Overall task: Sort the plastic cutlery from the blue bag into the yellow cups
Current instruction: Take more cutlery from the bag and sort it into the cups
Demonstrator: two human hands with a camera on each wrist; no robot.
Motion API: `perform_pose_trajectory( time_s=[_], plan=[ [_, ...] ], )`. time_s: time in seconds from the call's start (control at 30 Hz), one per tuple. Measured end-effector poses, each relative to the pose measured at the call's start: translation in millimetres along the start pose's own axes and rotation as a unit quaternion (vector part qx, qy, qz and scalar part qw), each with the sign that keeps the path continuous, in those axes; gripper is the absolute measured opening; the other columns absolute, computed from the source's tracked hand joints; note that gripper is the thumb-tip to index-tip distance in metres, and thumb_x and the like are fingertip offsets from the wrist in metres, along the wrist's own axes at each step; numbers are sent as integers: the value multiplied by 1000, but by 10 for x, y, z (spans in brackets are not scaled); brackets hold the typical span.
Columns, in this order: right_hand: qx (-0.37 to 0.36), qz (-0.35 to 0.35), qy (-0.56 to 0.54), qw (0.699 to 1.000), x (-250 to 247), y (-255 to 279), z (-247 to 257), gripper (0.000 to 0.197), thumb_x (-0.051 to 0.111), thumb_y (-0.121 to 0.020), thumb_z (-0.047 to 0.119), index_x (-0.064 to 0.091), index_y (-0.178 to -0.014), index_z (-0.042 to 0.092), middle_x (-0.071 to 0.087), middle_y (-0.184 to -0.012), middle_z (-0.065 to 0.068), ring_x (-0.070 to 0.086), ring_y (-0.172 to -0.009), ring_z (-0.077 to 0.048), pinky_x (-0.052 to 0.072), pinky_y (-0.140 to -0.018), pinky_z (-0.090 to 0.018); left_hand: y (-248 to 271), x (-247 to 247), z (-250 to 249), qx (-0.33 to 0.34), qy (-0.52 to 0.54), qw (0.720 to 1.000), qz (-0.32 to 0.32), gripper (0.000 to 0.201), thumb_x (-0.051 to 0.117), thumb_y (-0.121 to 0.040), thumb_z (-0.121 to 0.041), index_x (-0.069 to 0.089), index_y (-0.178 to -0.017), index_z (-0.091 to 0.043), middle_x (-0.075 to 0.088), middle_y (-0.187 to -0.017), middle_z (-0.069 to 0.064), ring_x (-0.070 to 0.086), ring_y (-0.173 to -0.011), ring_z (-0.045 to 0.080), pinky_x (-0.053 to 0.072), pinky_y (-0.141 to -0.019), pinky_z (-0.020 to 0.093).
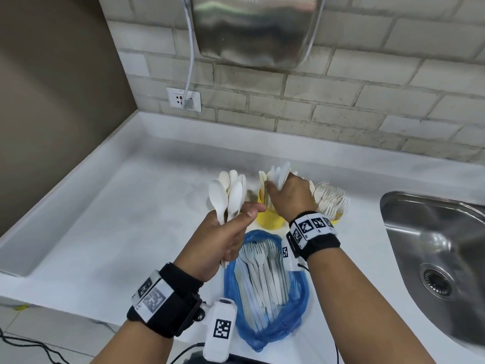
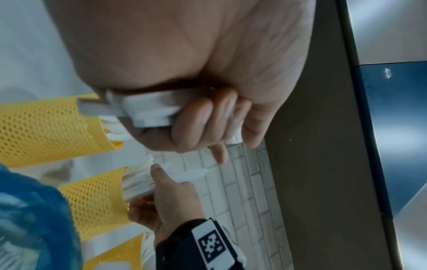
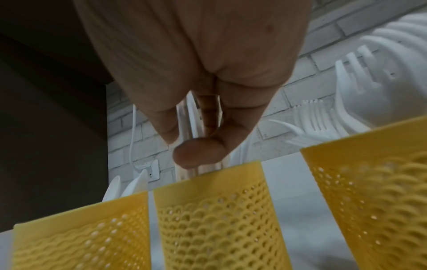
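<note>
Left hand [image 1: 223, 237] is fisted round the handles of a bunch of white spoons [image 1: 227, 197], bowls fanned up toward 12 o'clock; the left wrist view shows the fingers [image 2: 203, 118] wrapped over the flat handle ends. Right hand [image 1: 290, 198] pinches a few white pieces, probably knives [image 1: 279, 174], thumb against fingertips, right over the mouth of the middle cup [image 1: 270, 219]; blades stick up past the knuckles. Three yellow perforated cups in a row: left cup [image 3: 80, 237] sits behind the left hand's spoons and holds more spoons, middle one holds flat white handles, right cup [image 1: 338, 219] at 3 o'clock of the right hand is packed with forks [image 1: 332, 199], tines up. Blue bag [image 1: 265, 311] lies open on the counter at 6 o'clock of the cups, between the forearms, with a heap of white forks and flat pieces [image 1: 262, 271] inside, tines toward the cups. Surface is a white counter [image 1: 118, 219] with a raised lip, steel sink [image 1: 433, 245] at 3 o'clock, grey brick tile wall behind, brown panel at 9 o'clock. Steel wall unit [image 1: 254, 30] at 12 o'clock, its white cord [image 1: 191, 56] plugged into a socket [image 1: 183, 99]. Black wristbands carry square black-and-white code tags [image 1: 311, 224]; no readable text.
</note>
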State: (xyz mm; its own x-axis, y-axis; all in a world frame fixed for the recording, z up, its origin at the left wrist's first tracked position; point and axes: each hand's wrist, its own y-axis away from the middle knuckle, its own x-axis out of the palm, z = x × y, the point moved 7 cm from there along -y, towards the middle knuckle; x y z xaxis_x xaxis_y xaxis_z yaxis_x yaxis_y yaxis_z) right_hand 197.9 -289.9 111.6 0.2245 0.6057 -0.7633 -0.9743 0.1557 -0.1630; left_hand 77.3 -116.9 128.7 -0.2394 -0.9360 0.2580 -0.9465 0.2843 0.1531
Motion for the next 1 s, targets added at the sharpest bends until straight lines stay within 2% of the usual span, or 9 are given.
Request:
perform_pose_trajectory(
  time_s=[0.2,0.3,0.4,0.5,0.63,0.7,0.8,0.9,1.0],
  plan=[
    [-25,-26,11,999,-106,65,18,43,67,-93,39,52,-119,9,62,-115,-15,62,-101,-38,51,-81,-42,-48,-19,10,-2,-10,1000,-11,22,69,-96,-22,70,-116,-15,23,-57,-3,17,-48,12,21,-44,21],
    [-58,-74,-40,995,-307,151,128,31,64,-94,35,55,-116,14,61,-111,-8,60,-87,-21,48,-78,-34,-64,-33,2,6,-27,999,-28,20,66,-92,-19,70,-111,-14,25,-56,-4,19,-47,13,20,-46,23],
    [-85,-89,-136,983,-494,301,281,11,63,-93,28,64,-99,20,63,-94,0,56,-77,-6,45,-74,-28,-75,-30,-12,14,-43,998,-36,14,64,-94,-13,69,-107,-14,30,-54,-5,21,-47,13,21,-47,25],
    [-86,-34,-259,961,-579,475,408,9,62,-92,19,69,-91,25,67,-92,3,59,-71,-10,45,-67,-26,-83,-25,-22,27,-62,997,-44,15,62,-95,-9,67,-110,-9,35,-53,-6,23,-46,14,22,-48,25],
    [-97,47,-341,934,-635,693,567,18,60,-93,19,73,-104,24,63,-91,5,52,-61,-7,40,-64,-25,-87,31,-25,33,-54,997,-34,22,62,-86,-19,67,-106,-11,28,-57,-1,21,-49,14,18,-49,29],
    [-100,79,-362,923,-632,767,620,25,59,-91,21,72,-113,25,62,-94,2,52,-60,-9,42,-63,-22,-84,76,-12,16,-29,999,-17,10,62,-87,-19,63,-92,-10,27,-58,-4,20,-49,12,16,-49,29],
    [-120,124,-346,922,-602,826,685,31,59,-95,21,68,-124,28,63,-100,2,55,-62,-11,46,-66,-23,-70,124,11,-7,-2,1000,10,24,61,-86,-19,43,-69,-17,23,-57,-2,16,-47,13,15,-47,24],
    [-121,136,-357,916,-600,829,684,28,62,-96,21,69,-123,27,66,-103,5,53,-65,-18,46,-67,-28,-53,137,-3,-9,19,999,26,22,58,-88,-19,54,-67,-23,27,-58,1,18,-43,13,15,-47,24],
    [-112,127,-378,910,-623,824,679,22,69,-92,23,70,-114,22,69,-98,4,57,-68,-30,45,-63,-26,-26,146,-30,1,30,999,40,27,55,-91,-20,60,-66,-27,30,-56,3,22,-40,13,13,-47,28]
  ],
)
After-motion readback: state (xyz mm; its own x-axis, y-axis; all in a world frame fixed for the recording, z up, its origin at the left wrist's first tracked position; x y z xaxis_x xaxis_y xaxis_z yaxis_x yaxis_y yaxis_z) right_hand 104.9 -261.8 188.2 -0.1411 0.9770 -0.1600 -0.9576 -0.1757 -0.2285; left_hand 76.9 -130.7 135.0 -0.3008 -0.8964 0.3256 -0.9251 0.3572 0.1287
